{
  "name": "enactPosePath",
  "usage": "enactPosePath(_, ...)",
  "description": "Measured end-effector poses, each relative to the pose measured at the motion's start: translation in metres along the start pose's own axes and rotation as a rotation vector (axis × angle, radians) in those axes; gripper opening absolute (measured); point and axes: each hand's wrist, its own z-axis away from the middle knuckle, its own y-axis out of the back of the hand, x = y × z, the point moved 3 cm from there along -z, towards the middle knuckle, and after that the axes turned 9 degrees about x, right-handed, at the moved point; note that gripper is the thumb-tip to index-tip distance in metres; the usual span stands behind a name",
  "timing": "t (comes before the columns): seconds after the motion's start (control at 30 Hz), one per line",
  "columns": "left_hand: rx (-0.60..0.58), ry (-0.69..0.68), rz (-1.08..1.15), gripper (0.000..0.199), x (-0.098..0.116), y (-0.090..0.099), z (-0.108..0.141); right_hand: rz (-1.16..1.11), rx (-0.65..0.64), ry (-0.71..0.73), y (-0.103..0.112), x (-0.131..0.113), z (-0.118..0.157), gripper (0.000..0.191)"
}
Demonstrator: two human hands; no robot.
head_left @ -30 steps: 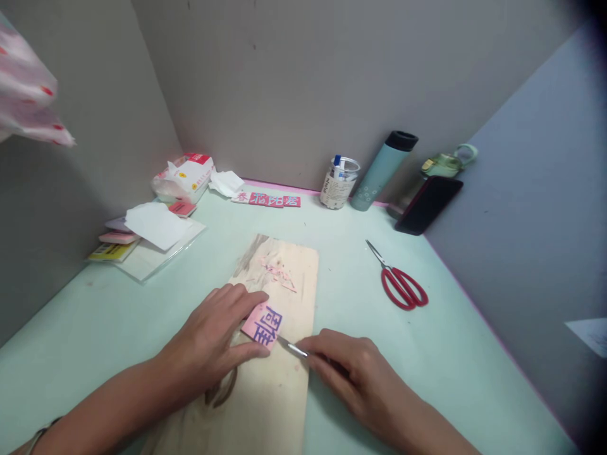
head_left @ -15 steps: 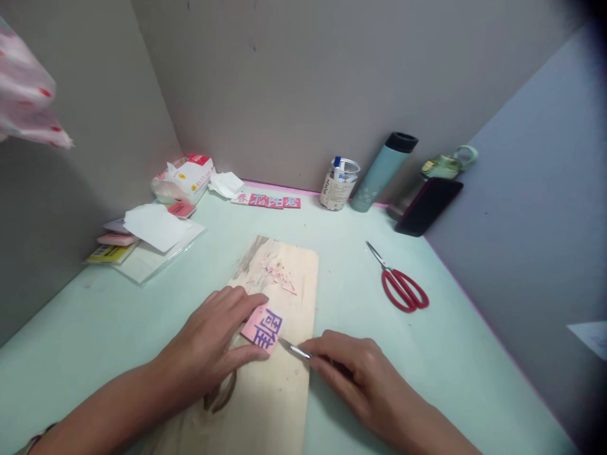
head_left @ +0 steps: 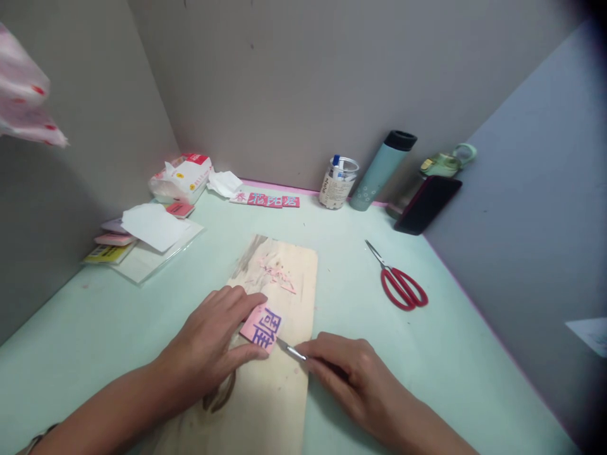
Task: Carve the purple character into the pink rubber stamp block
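My left hand (head_left: pixel 213 338) presses down a small pink rubber block (head_left: pixel 262 325) with purple characters drawn on it, thumb and fingers at its left edge. The block lies on a pale wooden board (head_left: pixel 277 392). My right hand (head_left: pixel 348 376) grips a thin metal carving knife (head_left: pixel 290 351), its tip touching the block's lower right edge. Pink shavings (head_left: pixel 277 273) are scattered on the board's far end.
Red-handled scissors (head_left: pixel 401 284) lie to the right on the mint-green table (head_left: pixel 450 354). Along the back wall stand a jar of pens (head_left: pixel 337 183), a teal flask (head_left: pixel 382 170), a dark phone (head_left: pixel 427 204) and carved pink blocks (head_left: pixel 268 200). Papers and a tissue pack (head_left: pixel 183 178) sit at left.
Almost nothing has moved; both hands stay on the block and the knife, with the blade tip shifting very slightly at the block's edge.
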Motion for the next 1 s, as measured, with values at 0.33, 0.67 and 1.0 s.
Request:
enactPosePath(0.33,0.018,-0.003,-0.006,0.05,0.0,-0.002,0.001,0.01,0.017,-0.006,-0.005,0.003,0.001,0.024)
enactPosePath(0.67,0.051,-0.015,-0.037,0.047,0.002,-0.004,0.001,0.16,0.037,0.111,-0.011,0.002,0.004,0.026)
enactPosePath(1.0,0.068,-0.019,-0.054,0.047,0.002,-0.004,0.002,0.135,0.051,0.091,-0.016,-0.001,0.006,0.029)
